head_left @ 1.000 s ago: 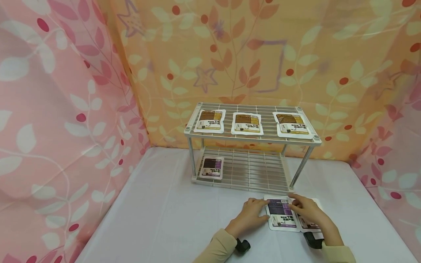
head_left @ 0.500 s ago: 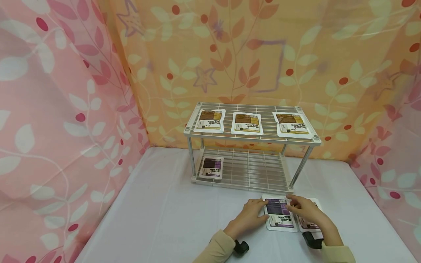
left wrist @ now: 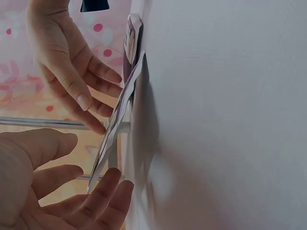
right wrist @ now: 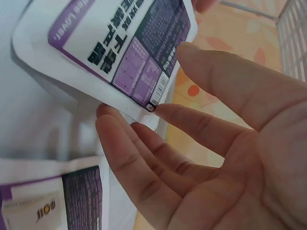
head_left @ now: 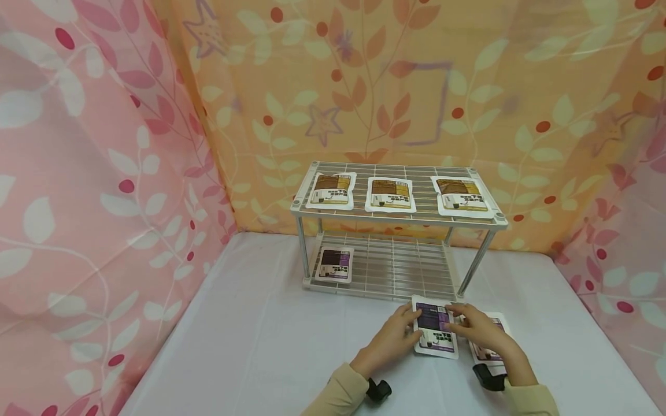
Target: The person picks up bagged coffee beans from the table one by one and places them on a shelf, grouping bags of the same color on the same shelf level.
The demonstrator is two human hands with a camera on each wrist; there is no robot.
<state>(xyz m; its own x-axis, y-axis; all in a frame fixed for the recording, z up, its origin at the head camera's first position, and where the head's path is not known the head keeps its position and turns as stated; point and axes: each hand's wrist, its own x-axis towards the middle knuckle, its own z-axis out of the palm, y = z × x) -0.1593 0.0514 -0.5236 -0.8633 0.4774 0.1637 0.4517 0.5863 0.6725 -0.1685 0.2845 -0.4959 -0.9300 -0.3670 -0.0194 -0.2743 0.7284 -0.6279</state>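
Note:
A flat white-bordered packet with a purple and black label point(head_left: 436, 334) is raised off the white table between my two hands, tilted. My left hand point(head_left: 386, 342) holds its left edge; in the left wrist view the packet point(left wrist: 116, 117) appears edge-on, with fingers on both sides of it. On the opposite edge my right hand point(head_left: 485, 330) grips the packet's upper right corner, thumb on the printed face and fingers beneath, as the right wrist view shows. Under the right hand lies a second purple-labelled packet point(head_left: 483, 353), partly covered.
Just beyond the hands stands a two-tier wire rack point(head_left: 400, 260). Its top carries three brown-and-yellow packets, left point(head_left: 330, 192), middle point(head_left: 390, 195) and right point(head_left: 462, 197). A purple packet point(head_left: 335, 265) lies on the lower tier's left. Floral curtains point(head_left: 359, 86) enclose the table.
The held packet has come up off the table and shifted slightly left, away from the second packet. Both hands moved with it, still at its edges.

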